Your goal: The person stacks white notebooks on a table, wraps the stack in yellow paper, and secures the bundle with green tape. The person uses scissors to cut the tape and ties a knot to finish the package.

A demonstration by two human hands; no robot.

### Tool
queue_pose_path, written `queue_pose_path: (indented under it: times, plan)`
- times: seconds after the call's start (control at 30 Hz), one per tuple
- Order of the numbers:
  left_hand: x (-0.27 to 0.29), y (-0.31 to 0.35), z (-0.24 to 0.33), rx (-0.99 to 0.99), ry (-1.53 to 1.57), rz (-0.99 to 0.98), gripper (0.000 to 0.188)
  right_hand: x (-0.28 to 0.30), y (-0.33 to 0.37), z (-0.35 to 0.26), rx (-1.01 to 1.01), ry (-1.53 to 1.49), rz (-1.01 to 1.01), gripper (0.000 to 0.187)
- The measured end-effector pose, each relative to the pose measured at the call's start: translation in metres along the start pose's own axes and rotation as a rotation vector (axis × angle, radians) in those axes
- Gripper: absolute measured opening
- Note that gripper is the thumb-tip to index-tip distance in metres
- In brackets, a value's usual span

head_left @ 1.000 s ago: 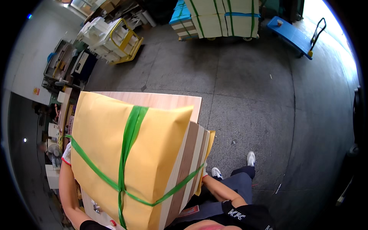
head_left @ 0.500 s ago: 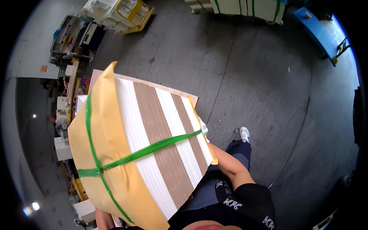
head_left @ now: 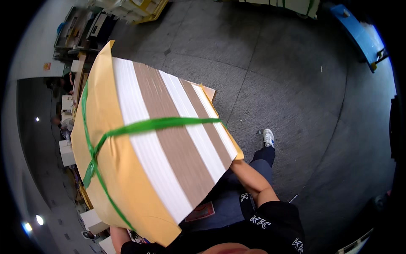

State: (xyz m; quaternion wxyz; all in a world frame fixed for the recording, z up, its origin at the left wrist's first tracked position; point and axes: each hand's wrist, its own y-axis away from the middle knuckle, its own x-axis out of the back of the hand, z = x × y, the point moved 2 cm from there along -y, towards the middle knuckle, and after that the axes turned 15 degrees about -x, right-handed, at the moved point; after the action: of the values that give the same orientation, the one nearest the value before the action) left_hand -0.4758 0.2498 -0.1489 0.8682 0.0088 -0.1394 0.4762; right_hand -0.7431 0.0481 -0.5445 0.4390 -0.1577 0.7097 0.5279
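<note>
A large bundle of paper stacks [head_left: 169, 139], striped white and brown, tilts in front of my body. Yellow-brown wrapping paper [head_left: 120, 169] covers its left face, and a thin yellow sheet edges its right side. Green strapping [head_left: 169, 122] crosses it and knots at the left. My right forearm [head_left: 253, 180] reaches up to the bundle's lower right edge, with the hand hidden behind it. At the lower left my left forearm [head_left: 120, 237] goes behind the wrapped side; that hand is hidden too. Both arms hold the bundle between them.
Beyond the bundle's far right corner shows a pale board [head_left: 210, 92]. A blue cart [head_left: 357, 36] stands far right, a strapped pale stack [head_left: 296, 6] at the far edge, and a yellow-framed load [head_left: 144, 10] far left. A bench with boxes and a fan [head_left: 67, 127] runs along the left.
The bundle has shifted up and tilted in my arms, and covers more of the pale board. The strap has slid upward on its face. My right glove has gone out of sight behind it.
</note>
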Motion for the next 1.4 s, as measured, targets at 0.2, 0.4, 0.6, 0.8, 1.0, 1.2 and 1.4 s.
queue_pose_path:
  times: [0.2,0.4,0.6,0.8,1.0,1.2,1.4]
  plan:
    - [-0.038,0.044,0.002,0.02,0.154,0.109,0.037,-0.016,-0.015,-0.094,0.044,0.28,0.005,0.03]
    - [-0.069,0.093,0.015,0.044,0.276,0.202,0.037,-0.045,-0.042,-0.124,0.059,0.503,-0.017,0.028]
    - [-0.07,0.126,0.015,0.057,0.498,0.225,0.038,-0.019,-0.039,-0.026,0.099,0.886,0.047,0.027]
    - [-0.06,0.118,0.029,0.132,0.986,0.168,0.038,-0.013,0.018,0.14,0.274,1.574,-0.053,0.026]
    - [-0.008,0.068,-0.015,-0.453,0.894,-0.373,0.03,-0.069,0.087,0.225,0.534,2.021,-0.368,0.027]
    - [0.007,0.005,0.005,-0.587,0.288,-0.983,0.046,-0.263,0.152,0.214,0.847,2.053,-0.437,0.028]
    - [0.005,0.022,-0.023,-0.313,0.613,-0.971,0.04,-0.349,0.265,0.161,0.606,1.563,-0.581,0.014]
